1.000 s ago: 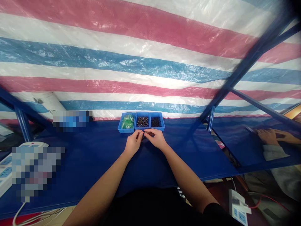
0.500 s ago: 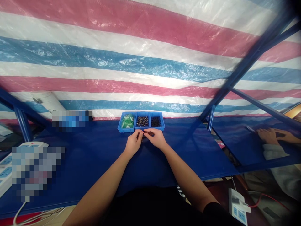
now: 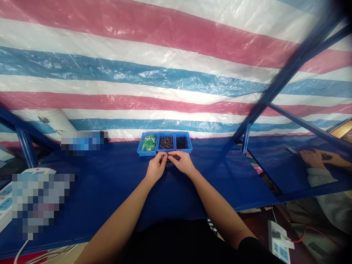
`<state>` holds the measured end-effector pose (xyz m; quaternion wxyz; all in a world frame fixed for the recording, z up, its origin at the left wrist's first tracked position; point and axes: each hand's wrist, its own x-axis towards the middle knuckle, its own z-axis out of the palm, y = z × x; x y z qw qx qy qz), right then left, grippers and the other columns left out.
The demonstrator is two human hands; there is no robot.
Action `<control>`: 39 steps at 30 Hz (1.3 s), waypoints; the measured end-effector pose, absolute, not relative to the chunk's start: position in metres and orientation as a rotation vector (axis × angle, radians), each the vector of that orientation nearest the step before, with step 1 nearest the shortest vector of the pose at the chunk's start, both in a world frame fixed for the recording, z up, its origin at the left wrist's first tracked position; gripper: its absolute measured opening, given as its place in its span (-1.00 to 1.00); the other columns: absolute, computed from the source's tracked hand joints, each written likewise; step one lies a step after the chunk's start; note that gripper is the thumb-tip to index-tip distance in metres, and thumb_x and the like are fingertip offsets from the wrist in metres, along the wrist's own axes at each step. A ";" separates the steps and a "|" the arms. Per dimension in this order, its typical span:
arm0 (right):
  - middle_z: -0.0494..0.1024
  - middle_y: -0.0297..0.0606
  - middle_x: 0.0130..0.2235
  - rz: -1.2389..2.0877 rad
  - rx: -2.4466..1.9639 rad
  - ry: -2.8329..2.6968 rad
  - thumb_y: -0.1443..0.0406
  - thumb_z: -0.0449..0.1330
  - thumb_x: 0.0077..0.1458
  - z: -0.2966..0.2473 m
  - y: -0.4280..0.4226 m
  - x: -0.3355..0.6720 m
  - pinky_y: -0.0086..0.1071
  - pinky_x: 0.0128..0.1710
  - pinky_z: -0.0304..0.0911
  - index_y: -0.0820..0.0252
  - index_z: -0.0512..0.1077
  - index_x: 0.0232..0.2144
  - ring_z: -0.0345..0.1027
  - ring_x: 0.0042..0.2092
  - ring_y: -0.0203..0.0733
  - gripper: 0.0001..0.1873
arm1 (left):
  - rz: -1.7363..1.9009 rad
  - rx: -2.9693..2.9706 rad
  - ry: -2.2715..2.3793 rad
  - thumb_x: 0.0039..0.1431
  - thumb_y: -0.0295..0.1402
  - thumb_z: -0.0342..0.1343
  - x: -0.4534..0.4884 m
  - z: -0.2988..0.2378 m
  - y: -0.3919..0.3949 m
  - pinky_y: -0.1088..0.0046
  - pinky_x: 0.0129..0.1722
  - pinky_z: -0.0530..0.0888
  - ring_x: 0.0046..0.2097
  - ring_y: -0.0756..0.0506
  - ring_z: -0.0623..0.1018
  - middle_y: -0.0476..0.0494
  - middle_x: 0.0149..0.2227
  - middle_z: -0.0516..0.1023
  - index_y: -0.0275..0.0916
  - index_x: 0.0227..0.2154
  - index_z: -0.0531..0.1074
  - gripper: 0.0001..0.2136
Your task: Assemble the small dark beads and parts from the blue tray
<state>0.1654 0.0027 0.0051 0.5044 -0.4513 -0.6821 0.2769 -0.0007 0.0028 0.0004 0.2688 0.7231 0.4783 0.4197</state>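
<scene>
My left hand (image 3: 157, 167) and my right hand (image 3: 182, 161) meet fingertip to fingertip just in front of three blue bins. Both are closed in a pinch on something small and dark, too small to name. Below the fingertips a few dark bits show near the table top. The left bin (image 3: 147, 154) holds green and clear plastic packets (image 3: 149, 142). Small brass-and-black parts (image 3: 166, 142) fill the middle bin. Small black parts (image 3: 182, 142) lie in the right bin.
The blue table (image 3: 110, 198) carries a white power strip (image 3: 41, 171) at the left, beside blurred-out items. Blue metal posts (image 3: 246, 138) stand at the sides. A striped sheet (image 3: 165, 44) hangs behind. Another person's hands (image 3: 313, 159) work at a table on the right.
The view has shifted very slightly. Both hands stay pinched together in the same place before the bins, with only tiny finger movement.
</scene>
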 end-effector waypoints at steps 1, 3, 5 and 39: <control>0.62 -0.23 -0.24 0.662 -1.093 -1.655 0.22 0.22 0.08 0.005 0.002 0.165 -0.32 -0.21 0.41 0.13 0.55 -0.18 0.51 -0.26 -0.17 -0.75 | 1.129 1.949 1.291 0.28 -0.17 -0.06 -0.001 0.000 0.003 0.52 -0.40 0.39 -0.45 0.00 0.48 0.02 -0.48 0.48 -0.17 -0.17 0.38 -0.77; 0.62 -0.23 -0.24 0.657 -1.095 -1.663 0.23 0.22 0.08 0.006 0.002 0.165 -0.32 -0.22 0.42 0.12 0.55 -0.18 0.51 -0.26 -0.17 -0.75 | 1.121 1.948 1.291 0.29 -0.17 -0.08 -0.001 0.001 0.003 0.52 -0.40 0.39 -0.46 0.00 0.48 0.02 -0.48 0.47 -0.17 -0.20 0.38 -0.77; 0.62 -0.23 -0.24 0.658 -1.093 -1.660 0.23 0.22 0.08 0.006 0.002 0.165 -0.32 -0.22 0.42 0.13 0.55 -0.18 0.51 -0.26 -0.17 -0.75 | 1.122 1.942 1.288 0.29 -0.17 -0.08 0.000 0.001 0.003 0.52 -0.39 0.39 -0.46 0.00 0.48 0.03 -0.49 0.46 -0.17 -0.20 0.38 -0.77; 0.63 -0.23 -0.25 0.698 -1.125 -1.607 0.18 0.22 0.08 0.006 0.003 0.166 -0.32 -0.23 0.41 0.13 0.57 -0.22 0.51 -0.27 -0.16 -0.75 | 1.174 1.986 1.308 0.26 -0.17 -0.03 -0.001 0.001 0.004 0.51 -0.35 0.46 -0.42 0.00 0.54 -0.02 -0.40 0.56 -0.17 -0.15 0.45 -0.74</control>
